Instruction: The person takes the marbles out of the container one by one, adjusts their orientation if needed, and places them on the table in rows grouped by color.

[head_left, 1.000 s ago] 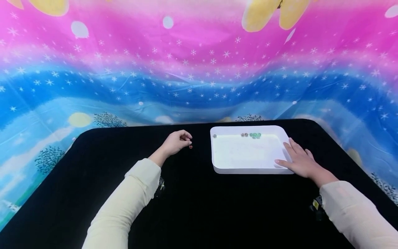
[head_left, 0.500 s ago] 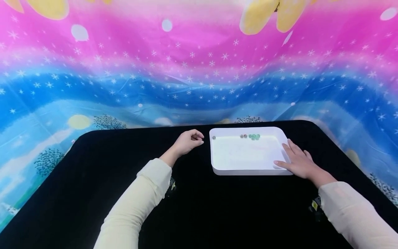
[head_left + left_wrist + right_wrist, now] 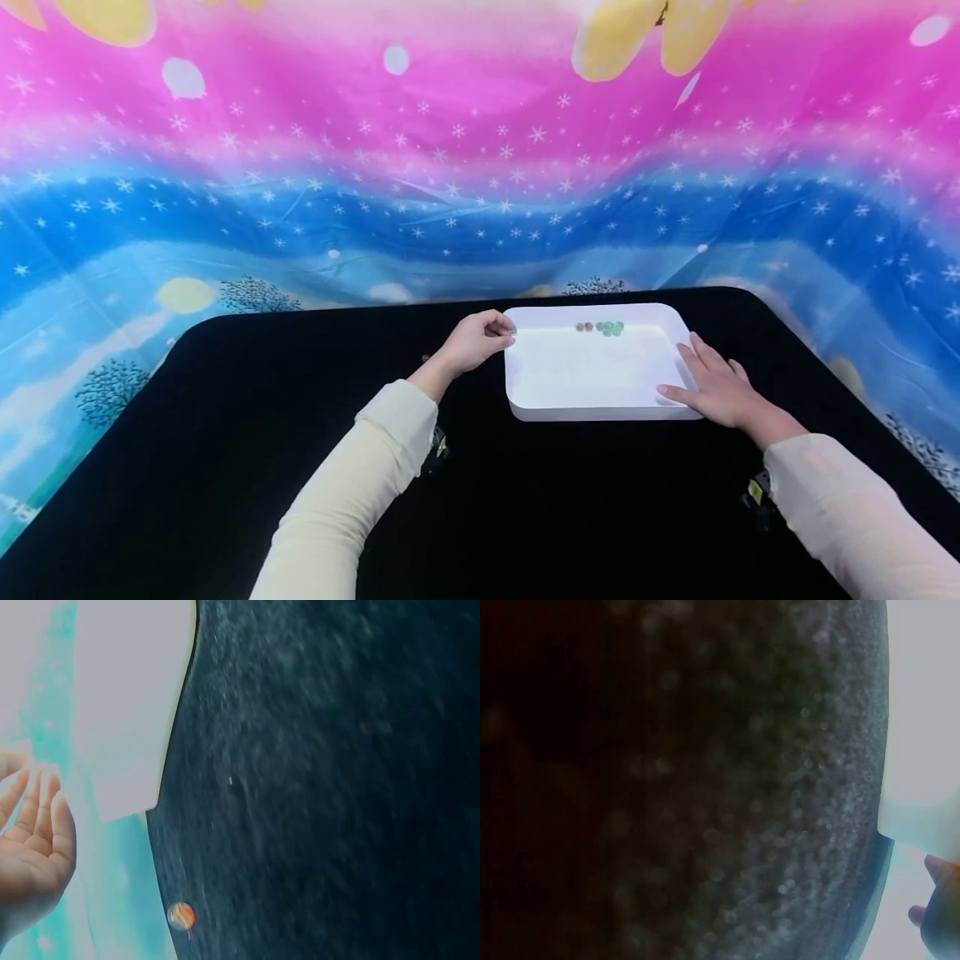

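In the head view my left hand (image 3: 474, 343) is at the left rim of a white tray (image 3: 585, 412), its thumb and fingers bent close together. A marble (image 3: 513, 332) in the tray's far left corner shows beside those fingertips. Whether anything lies between them is hidden. My right hand (image 3: 726, 390) rests on the tray's right side with straight, spread fingers, the thumb reaching over the inside. Along the tray's far wall sit two brownish marbles (image 3: 584, 327) and several green marbles (image 3: 611, 328). An orange-and-white marble (image 3: 181, 916) lies on the black cloth, behind my left wrist.
Black cloth (image 3: 225, 433) covers the table on which the tray stands. Just beyond the far edge hangs a pink and blue curtain (image 3: 420, 208) printed with snowflakes. In the right wrist view the tray's edge (image 3: 922, 821) shows at the right.
My left hand has moved right, from the cloth to the tray's left rim. A reddish marble seen beneath its fingertips earlier no longer shows there; one now appears behind the wrist. My right hand stays put.
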Action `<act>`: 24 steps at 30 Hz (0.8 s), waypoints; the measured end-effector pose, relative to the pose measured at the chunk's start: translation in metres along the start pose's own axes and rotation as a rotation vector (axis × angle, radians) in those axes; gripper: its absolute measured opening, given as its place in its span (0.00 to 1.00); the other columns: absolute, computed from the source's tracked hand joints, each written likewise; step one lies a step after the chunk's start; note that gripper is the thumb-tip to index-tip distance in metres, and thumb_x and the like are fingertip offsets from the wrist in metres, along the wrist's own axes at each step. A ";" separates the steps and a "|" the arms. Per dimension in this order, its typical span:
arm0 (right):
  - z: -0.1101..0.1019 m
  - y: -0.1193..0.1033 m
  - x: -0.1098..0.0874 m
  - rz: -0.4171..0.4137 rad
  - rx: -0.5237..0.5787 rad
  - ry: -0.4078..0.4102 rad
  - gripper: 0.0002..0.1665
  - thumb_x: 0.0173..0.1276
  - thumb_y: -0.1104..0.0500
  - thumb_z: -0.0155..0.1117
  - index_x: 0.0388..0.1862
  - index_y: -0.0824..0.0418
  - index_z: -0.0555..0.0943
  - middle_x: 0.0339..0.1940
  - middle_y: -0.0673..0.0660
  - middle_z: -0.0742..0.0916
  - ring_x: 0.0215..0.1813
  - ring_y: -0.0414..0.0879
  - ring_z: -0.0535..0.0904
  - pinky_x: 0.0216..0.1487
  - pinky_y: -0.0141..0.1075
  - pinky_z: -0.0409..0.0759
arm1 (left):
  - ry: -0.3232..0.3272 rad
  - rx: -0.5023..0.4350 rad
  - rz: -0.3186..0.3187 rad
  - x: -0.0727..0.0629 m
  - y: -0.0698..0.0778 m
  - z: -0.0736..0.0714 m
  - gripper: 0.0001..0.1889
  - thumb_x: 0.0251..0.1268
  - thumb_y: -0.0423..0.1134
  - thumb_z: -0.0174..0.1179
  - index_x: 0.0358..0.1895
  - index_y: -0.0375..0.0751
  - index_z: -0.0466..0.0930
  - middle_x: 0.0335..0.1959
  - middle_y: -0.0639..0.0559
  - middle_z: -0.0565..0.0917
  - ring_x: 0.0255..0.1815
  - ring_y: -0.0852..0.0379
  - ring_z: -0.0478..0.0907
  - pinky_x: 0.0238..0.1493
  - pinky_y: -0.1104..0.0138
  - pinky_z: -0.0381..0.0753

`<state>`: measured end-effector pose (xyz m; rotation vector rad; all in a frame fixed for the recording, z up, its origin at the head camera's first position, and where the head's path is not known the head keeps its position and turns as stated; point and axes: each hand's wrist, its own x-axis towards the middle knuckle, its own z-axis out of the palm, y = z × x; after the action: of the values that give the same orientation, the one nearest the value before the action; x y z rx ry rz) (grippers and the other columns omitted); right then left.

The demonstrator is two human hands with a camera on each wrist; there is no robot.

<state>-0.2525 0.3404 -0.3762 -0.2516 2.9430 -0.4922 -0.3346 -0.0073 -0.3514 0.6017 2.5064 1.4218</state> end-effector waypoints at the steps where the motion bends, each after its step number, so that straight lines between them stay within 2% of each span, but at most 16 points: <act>1: 0.000 0.000 0.000 0.000 0.000 -0.001 0.54 0.58 0.33 0.45 0.66 0.70 0.40 0.65 0.69 0.38 0.64 0.66 0.35 0.52 0.64 0.33 | -0.003 0.001 0.002 0.001 0.001 0.001 0.10 0.58 0.36 0.55 0.43 0.38 0.75 0.36 0.51 0.75 0.36 0.57 0.72 0.36 0.68 0.73; 7: 0.000 0.000 0.001 0.003 0.000 -0.005 0.55 0.58 0.32 0.44 0.66 0.70 0.40 0.65 0.69 0.38 0.64 0.66 0.34 0.52 0.64 0.33 | 0.001 0.008 0.014 0.008 0.003 0.011 0.10 0.58 0.36 0.55 0.43 0.38 0.75 0.36 0.51 0.76 0.37 0.57 0.72 0.36 0.68 0.73; 18: 0.000 0.001 0.002 0.005 -0.011 -0.002 0.55 0.57 0.32 0.44 0.66 0.69 0.41 0.65 0.69 0.38 0.64 0.65 0.35 0.52 0.64 0.33 | -0.006 0.014 -0.027 0.017 0.012 0.024 0.12 0.58 0.38 0.55 0.45 0.39 0.74 0.36 0.53 0.76 0.40 0.57 0.71 0.38 0.67 0.73; 24: 0.000 0.002 0.001 0.007 0.004 -0.005 0.55 0.57 0.32 0.44 0.66 0.69 0.41 0.65 0.68 0.38 0.64 0.65 0.35 0.52 0.64 0.33 | -0.012 -0.008 -0.023 0.024 0.014 0.031 0.12 0.58 0.38 0.55 0.45 0.39 0.75 0.36 0.53 0.76 0.39 0.58 0.72 0.38 0.67 0.73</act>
<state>-0.2540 0.3418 -0.3772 -0.2424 2.9367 -0.4954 -0.3414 0.0332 -0.3545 0.5760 2.4895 1.4147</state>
